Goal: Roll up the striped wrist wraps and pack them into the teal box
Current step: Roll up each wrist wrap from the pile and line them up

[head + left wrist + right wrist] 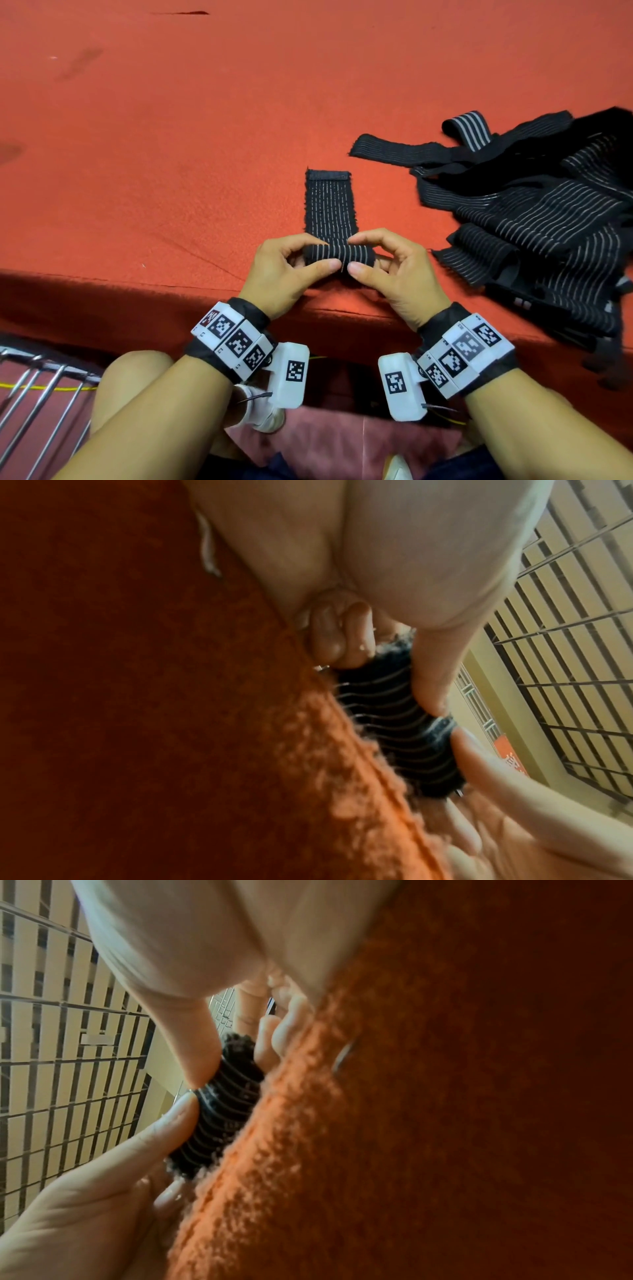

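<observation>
Both forearms, banded at the wrists with white blocks printed in black-and-white square codes, reach in from the near edge of the head view toward the orange-red felt-covered desk (171,154). At that near edge the left hand (284,270) and the right hand (394,270) share one black elastic wrist wrap with thin white stripes (330,212): its near end is wound into a short tight roll (339,253), and each hand's grip is narrow and holding that roll, thumb on the near side and fingers curled over the top at either end. The wrist views agree, showing the roll (400,723) pinched against the fuzzy cloth, thumb tips almost meeting along its side (222,1104). Beyond the roll, the unrolled tail of the wrap lies flat and straight on the desk, ending in a plain black sewn tab. To the right of the roll, well apart from it, a loose tangled heap of more black striped wraps (531,212) spills over the desk's near edge, none of them rolled as far as I can tell. No teal box appears in any view, so nothing can be counted as packed. I judge the task to be at an early stage: one wrap partly rolled, its tail to finish, the heap to roll, and all the packing left.
</observation>
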A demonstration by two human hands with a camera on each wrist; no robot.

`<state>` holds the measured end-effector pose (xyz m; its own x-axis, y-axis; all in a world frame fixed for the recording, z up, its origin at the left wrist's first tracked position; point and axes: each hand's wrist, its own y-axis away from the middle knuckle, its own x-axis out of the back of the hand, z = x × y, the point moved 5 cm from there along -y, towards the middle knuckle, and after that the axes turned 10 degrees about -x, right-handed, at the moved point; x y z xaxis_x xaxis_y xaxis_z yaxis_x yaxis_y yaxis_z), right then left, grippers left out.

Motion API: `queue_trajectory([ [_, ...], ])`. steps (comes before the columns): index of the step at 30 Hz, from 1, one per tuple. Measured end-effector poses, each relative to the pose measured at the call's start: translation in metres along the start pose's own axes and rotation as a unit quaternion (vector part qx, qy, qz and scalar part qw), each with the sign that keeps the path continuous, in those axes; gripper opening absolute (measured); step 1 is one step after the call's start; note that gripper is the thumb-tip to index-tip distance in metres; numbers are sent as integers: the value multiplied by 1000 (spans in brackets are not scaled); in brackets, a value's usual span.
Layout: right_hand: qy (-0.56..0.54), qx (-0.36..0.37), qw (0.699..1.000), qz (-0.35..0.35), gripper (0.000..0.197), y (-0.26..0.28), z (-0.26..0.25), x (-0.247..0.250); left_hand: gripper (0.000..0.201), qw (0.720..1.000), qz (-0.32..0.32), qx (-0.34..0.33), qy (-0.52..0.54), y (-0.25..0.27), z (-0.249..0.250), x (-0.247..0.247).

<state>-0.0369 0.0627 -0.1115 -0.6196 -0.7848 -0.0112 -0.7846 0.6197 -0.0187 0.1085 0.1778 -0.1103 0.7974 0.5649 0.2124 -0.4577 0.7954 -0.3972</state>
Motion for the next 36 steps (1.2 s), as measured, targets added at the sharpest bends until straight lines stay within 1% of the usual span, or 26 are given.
queue_trajectory([
  [4,4,1,1000,14,17,-2,2,-1,23,1000,-10,3,-19,0,3,-3],
  [7,14,0,1000,25,10,-2,0,1,40,999,-20,-13,-30,0,5,-2],
  [9,26,-5,999,32,7,-3,1,1,37,998,-26,-32,-41,0,7,-2],
  [12,49,-8,998,37,8,-4,0,0,26,999,-12,-7,-41,-1,3,-1],
  [13,54,-6,998,39,4,-4,0,-1,26,999,-6,3,-43,-1,0,-1],
  [14,57,-2,998,41,5,-4,0,0,27,999,-3,11,-45,-2,-2,0],
  [17,53,-3,998,26,26,-4,3,-1,26,998,-6,29,-52,-2,-4,0],
  [19,44,-9,999,10,29,-4,2,-3,24,998,-15,34,-57,-3,-1,-1],
  [21,48,-9,999,16,24,-4,1,-2,29,997,-21,31,-64,-3,0,-2],
  [24,48,-6,998,45,15,-5,0,1,33,998,-41,20,-47,-4,0,-5],
  [27,60,-15,996,70,10,-8,4,4,45,997,-59,-8,-44,-4,2,-6],
  [29,76,-21,994,79,8,-10,7,5,42,997,-59,-5,-47,-4,1,-5],
  [32,70,-13,995,71,6,-8,4,4,30,998,-43,29,-26,-4,-3,-3],
  [33,60,-17,996,61,8,-7,5,4,26,998,-36,35,-21,-4,-3,-3],
  [36,38,-28,998,33,27,-5,8,3,17,999,-24,36,-18,-4,1,-1],
])
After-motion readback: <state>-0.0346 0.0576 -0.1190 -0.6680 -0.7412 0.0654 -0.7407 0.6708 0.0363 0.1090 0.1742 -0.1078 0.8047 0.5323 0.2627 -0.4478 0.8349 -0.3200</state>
